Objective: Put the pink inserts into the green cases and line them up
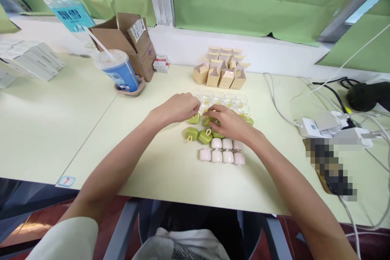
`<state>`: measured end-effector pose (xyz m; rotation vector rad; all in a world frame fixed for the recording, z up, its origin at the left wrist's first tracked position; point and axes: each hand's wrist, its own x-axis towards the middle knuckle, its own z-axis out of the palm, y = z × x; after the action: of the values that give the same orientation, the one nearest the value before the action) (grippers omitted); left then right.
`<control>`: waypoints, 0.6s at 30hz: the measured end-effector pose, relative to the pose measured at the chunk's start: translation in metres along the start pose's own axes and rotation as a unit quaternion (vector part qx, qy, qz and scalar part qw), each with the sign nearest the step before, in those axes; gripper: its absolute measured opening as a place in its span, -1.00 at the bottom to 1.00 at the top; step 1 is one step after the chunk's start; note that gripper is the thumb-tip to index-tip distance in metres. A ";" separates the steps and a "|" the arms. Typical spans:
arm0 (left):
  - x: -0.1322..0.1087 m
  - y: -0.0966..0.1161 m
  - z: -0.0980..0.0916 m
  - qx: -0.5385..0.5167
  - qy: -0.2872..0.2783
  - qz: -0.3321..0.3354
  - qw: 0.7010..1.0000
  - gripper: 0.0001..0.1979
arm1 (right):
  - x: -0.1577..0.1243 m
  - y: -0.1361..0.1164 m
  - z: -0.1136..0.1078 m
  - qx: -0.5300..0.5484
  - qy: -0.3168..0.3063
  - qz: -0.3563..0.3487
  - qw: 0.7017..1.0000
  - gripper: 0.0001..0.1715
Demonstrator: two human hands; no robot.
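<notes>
Several small green cases [204, 136] with loops lie in rows at the middle of the pale table [61, 130]. Below them sit several pink cases [222, 156]. Behind them stand several clear plastic trays [230, 99]. My left hand [179, 107] is closed, its fingertips pinched over a green case [194, 119] at the left of the rows. My right hand [227, 122] lies curled over the green cases, fingers pinching one of them [209, 121]. The two hands almost touch.
Several small tan cartons [221, 73] stand behind the trays. A blue cup with straw [118, 69], an open cardboard box [131, 40] and a water bottle [67, 8] are at the back left. White cables, a power strip [329, 128] and a black device [365, 95] lie on the right.
</notes>
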<state>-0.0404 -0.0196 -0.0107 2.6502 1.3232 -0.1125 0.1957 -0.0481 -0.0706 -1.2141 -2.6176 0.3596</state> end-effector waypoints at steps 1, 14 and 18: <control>0.001 -0.001 0.001 0.007 0.006 0.002 1.000 -0.71 | 0.001 0.000 0.001 0.008 -0.001 -0.003 1.000 -0.59; 0.007 -0.003 0.006 0.024 0.036 -0.008 0.999 -0.69 | 0.006 -0.007 0.002 0.027 0.011 0.026 0.999 -0.65; 0.009 -0.005 0.008 0.022 0.051 -0.011 0.998 -0.69 | 0.007 -0.005 0.001 0.034 0.042 0.025 0.998 -0.62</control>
<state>-0.0390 -0.0111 -0.0203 2.7114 1.3961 -0.0100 0.1873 -0.0464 -0.0696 -1.2473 -2.4860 0.3949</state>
